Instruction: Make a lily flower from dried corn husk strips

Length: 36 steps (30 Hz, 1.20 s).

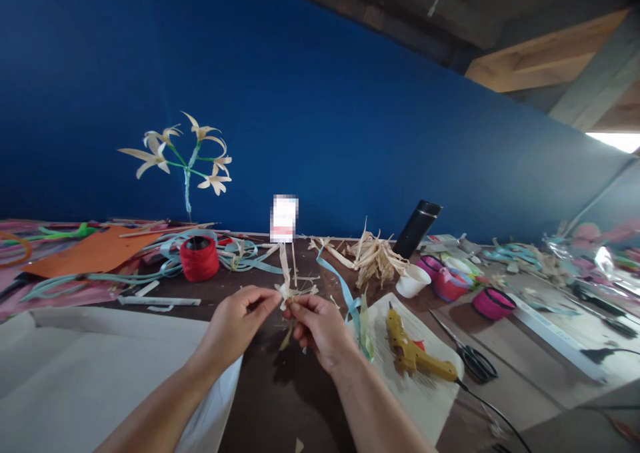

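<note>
In the head view, a small pale husk flower piece [285,293] is pinched between my two hands above the dark tabletop. My left hand [243,323] holds its left side between thumb and index finger. On its right side my right hand [317,326] pinches the base, with the other fingers curled below. Thin dry pieces stick out around the fingertips, and their exact shape is hard to make out. A finished-looking branch of cream flowers [187,156] stands against the blue wall at the back left.
A white tray [110,366] lies front left, near a red ribbon roll [199,258]. To the right are dried husks [377,260], a white cup [413,280], a black bottle [417,230], a yellow glue gun [417,353] on paper, black scissors [475,360] and a trailing cable.
</note>
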Tool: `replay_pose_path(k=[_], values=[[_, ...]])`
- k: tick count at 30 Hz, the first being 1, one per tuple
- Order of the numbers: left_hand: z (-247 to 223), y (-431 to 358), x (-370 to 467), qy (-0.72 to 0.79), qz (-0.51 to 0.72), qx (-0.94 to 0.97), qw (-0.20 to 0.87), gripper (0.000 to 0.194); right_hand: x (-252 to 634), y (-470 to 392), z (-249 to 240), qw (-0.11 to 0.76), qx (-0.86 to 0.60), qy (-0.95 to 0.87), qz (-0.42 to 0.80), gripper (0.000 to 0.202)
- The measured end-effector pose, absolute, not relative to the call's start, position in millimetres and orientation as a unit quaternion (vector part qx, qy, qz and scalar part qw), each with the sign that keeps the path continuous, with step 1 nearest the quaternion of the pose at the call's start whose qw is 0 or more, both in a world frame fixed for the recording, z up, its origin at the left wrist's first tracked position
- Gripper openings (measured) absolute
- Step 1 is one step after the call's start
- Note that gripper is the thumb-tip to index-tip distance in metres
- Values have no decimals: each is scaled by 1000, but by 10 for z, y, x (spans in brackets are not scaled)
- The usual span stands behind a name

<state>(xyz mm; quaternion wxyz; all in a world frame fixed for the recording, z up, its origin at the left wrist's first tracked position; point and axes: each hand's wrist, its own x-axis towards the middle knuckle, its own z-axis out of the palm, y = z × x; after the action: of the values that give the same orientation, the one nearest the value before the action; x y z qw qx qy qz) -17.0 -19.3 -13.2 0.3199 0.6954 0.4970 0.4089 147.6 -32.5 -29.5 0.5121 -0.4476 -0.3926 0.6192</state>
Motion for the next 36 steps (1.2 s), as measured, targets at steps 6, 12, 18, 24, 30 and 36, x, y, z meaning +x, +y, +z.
replay_pose_path(k=[6, 12, 18, 24, 30, 36], values=[[-174, -177, -168, 547, 360, 612, 443, 36, 1533, -331, -205, 581, -376, -338, 638, 21], [-147, -307, 6, 467, 316, 554, 612, 43, 1527, -344, -197, 604, -340, -333, 639, 18], [-239, -293, 89, 466, 352, 542, 605, 39, 1523, -332, -215, 603, -316, -340, 648, 14], [-255, -306, 123, 461, 394, 507, 612, 38, 1533, -341, -207, 607, -289, -348, 653, 11], [-275, -307, 117, 460, 425, 496, 601, 35, 1514, -353, -171, 617, -297, -342, 644, 12], [-255, -308, 105, 481, 451, 568, 493, 31, 1498, -348, -194, 633, -313, -343, 619, 14]])
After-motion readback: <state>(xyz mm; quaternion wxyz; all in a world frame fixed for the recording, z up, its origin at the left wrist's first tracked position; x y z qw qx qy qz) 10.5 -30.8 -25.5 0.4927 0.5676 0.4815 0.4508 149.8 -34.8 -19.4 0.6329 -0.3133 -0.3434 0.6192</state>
